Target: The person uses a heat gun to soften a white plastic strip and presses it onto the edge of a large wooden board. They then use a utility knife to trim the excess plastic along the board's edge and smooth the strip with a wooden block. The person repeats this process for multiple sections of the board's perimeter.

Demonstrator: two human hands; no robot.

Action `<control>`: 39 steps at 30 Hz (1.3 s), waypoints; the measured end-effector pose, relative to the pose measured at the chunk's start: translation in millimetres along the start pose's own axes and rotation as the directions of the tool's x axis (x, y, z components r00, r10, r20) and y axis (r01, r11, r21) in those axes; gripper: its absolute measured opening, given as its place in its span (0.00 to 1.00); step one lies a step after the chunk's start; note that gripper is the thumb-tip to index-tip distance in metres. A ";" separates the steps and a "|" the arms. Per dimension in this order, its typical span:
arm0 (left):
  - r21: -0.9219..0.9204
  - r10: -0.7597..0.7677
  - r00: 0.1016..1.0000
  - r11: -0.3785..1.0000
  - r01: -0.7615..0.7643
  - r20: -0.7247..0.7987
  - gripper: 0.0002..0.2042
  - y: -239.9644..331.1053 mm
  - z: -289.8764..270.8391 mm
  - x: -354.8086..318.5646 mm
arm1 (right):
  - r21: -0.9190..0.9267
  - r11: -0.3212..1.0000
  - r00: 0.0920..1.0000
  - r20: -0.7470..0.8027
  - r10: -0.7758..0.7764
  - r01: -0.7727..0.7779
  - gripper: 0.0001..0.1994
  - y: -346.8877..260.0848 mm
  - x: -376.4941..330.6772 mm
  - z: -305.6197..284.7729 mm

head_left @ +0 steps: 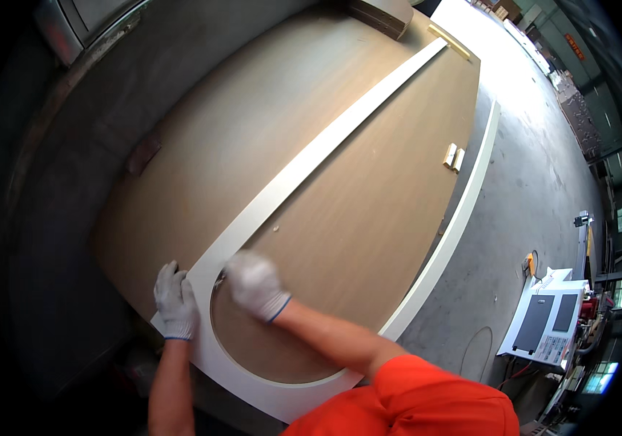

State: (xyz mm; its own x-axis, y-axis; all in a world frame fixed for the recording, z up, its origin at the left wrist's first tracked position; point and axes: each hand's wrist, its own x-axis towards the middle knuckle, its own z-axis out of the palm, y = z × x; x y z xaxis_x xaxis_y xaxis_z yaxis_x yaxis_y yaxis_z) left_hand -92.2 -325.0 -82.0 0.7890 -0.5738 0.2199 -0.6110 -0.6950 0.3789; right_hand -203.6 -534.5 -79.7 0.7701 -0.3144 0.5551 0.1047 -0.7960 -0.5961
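A large white U-shaped frame (325, 158) lies on a brown board-topped table (369, 174), its curved end towards me. My left hand (175, 301), in a white knitted glove, rests on the frame's outer left edge with its fingers stretched out. My right hand (256, 285), gloved the same way, is at the inner edge where the curve begins. It looks closed but is smeared by motion. A small dark bit shows beside its fingers at the frame's edge; what it is I cannot make out.
Two small pale blocks (453, 158) lie near the table's right side, and a yellowish strip (449, 41) at its far end. Stacked brown boards (380, 16) sit at the far left. A white machine (547, 320) stands on the grey floor (522, 182) to the right.
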 end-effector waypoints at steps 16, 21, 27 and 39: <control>0.038 0.018 1.000 0.999 -0.018 0.002 0.07 -9.9 -15.4 -8.0 | -0.625 0.722 0.953 -0.151 0.262 -0.298 0.06 169.3 70.6 -65.6; 0.006 0.041 0.999 0.999 -0.041 -0.012 0.07 -10.8 -17.5 -8.2 | -0.432 0.901 0.999 -0.047 0.025 -0.043 0.03 115.5 54.8 -58.1; -0.021 0.071 0.997 0.997 -0.072 -0.026 0.08 -0.2 -13.2 2.7 | -0.536 0.602 0.798 -0.492 0.348 -0.592 0.07 257.4 104.9 -145.8; -0.074 0.078 0.996 0.994 -0.081 -0.044 0.08 -21.8 -12.2 -9.9 | -0.226 0.924 0.947 -0.169 0.273 -0.307 0.09 -81.8 -28.6 64.8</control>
State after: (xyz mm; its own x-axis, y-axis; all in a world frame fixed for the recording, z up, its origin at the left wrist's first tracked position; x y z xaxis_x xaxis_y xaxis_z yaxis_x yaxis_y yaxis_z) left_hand -85.9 -298.9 -81.4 0.7411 -0.6063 0.2884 -0.6665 -0.6122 0.4254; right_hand -193.4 -426.9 -84.4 0.6515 -0.6028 0.4606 -0.2822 -0.7562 -0.5904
